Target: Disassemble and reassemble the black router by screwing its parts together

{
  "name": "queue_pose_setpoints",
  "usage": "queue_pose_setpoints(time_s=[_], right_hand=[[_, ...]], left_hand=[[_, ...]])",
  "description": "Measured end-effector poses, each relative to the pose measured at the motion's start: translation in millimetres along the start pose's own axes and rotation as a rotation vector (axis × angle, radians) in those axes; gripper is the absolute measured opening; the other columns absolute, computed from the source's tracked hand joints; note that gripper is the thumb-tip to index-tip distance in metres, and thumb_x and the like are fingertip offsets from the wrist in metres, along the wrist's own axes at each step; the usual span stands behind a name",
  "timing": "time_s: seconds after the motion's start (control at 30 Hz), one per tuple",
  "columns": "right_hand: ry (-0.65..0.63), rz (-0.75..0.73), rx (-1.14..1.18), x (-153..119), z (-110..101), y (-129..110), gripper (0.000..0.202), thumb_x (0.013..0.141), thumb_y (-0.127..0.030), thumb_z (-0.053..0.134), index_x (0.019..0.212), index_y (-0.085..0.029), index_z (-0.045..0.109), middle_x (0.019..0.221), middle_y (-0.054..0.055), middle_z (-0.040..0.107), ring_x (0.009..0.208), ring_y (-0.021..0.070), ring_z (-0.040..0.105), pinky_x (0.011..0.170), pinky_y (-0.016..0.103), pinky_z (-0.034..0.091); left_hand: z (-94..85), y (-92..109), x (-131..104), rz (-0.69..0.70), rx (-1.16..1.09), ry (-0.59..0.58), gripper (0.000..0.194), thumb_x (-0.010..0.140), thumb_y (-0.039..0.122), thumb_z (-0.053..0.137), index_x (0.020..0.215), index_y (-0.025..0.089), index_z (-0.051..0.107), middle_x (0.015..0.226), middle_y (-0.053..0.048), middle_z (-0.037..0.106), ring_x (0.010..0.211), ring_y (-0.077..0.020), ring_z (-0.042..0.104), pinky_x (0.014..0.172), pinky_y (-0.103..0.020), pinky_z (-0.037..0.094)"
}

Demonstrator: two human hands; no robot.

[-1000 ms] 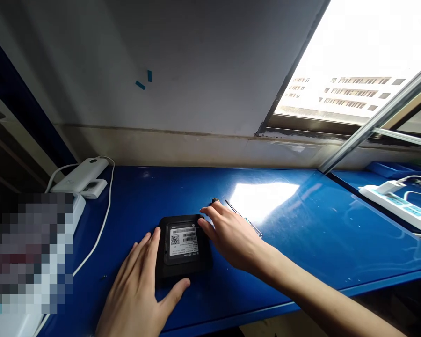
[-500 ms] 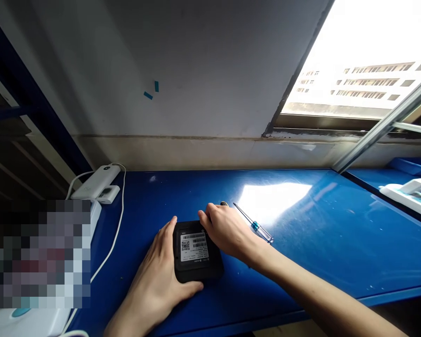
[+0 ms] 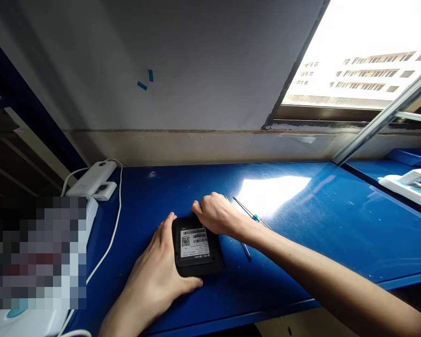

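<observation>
A flat, black set-top-box-like device [image 3: 215, 262] lies on the blue table, a white label [image 3: 194, 243] with a QR code and barcodes facing up. My left hand [image 3: 157, 267] grips it from the left, fingers along the far left corner and thumb at the near edge. At the far right corner, my right hand [image 3: 215, 213] is closed, its fingers curled and pressed near the edge; whatever it may hold is hidden. Beyond my right wrist lies a screwdriver [image 3: 256, 218] with a blue-and-clear handle, partly covered by the arm. A thin dark shaft [image 3: 246, 252] shows below the forearm.
At left are a white power bank [image 3: 93, 178], a small white device [image 3: 105, 191] and a white cable [image 3: 116, 224]. A white power strip [image 3: 410, 189] and a blue tray [image 3: 412, 157] sit at far right. A wall borders the table's back [image 3: 196, 164].
My right hand has moved a little left along the device's far edge, uncovering the thin shaft below the forearm. My left hand keeps its grip. The camera view has shifted slightly.
</observation>
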State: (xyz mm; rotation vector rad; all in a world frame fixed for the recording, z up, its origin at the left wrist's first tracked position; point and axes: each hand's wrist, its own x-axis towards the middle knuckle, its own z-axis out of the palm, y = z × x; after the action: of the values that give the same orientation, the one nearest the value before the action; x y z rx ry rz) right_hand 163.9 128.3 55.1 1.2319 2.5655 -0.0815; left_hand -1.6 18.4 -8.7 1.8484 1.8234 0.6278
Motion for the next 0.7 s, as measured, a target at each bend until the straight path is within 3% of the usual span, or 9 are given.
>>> queue_pose_setpoints(time_s=[0.3, 0.57, 0.7], right_hand=[[-0.046, 0.019, -0.004, 7.1, -0.3, 2.7, 0.035, 0.100, -0.037, 0.065, 0.129, -0.018, 0.063, 0.129, 0.010, 0.067, 0.110, 0.0245, 0.069, 0.092, 0.046, 0.060], [-0.101, 0.132, 0.114, 11.8, -1.5, 2.5, 0.037, 0.100, -0.038, 0.066, 0.132, -0.018, 0.062, 0.133, 0.011, 0.065, 0.112, 0.0254, 0.068, 0.093, 0.047, 0.060], [-0.131, 0.223, 0.192, 16.1, 0.5, 2.3, 0.037, 0.100, -0.038, 0.066, 0.131, -0.018, 0.063, 0.133, 0.011, 0.065, 0.112, 0.0255, 0.068, 0.094, 0.046, 0.060]], left_hand=[[-17.3, 17.9, 4.2, -0.071, 0.035, -0.124, 0.120, 0.057, 0.033, 0.080, 0.159, 0.007, 0.021, 0.164, -0.027, 0.039, 0.152, -0.0386, 0.040, 0.121, -0.052, 0.039], [-20.6, 23.4, 9.3, -0.101, 0.080, -0.168, 0.123, 0.058, 0.034, 0.080, 0.161, 0.007, 0.019, 0.167, -0.024, 0.035, 0.154, -0.0362, 0.036, 0.122, -0.048, 0.037], [-24.3, 27.1, 10.9, -0.117, 0.104, -0.201, 0.128, 0.055, 0.039, 0.082, 0.163, 0.009, 0.020, 0.167, -0.021, 0.035, 0.153, -0.0373, 0.038, 0.117, -0.048, 0.043]])
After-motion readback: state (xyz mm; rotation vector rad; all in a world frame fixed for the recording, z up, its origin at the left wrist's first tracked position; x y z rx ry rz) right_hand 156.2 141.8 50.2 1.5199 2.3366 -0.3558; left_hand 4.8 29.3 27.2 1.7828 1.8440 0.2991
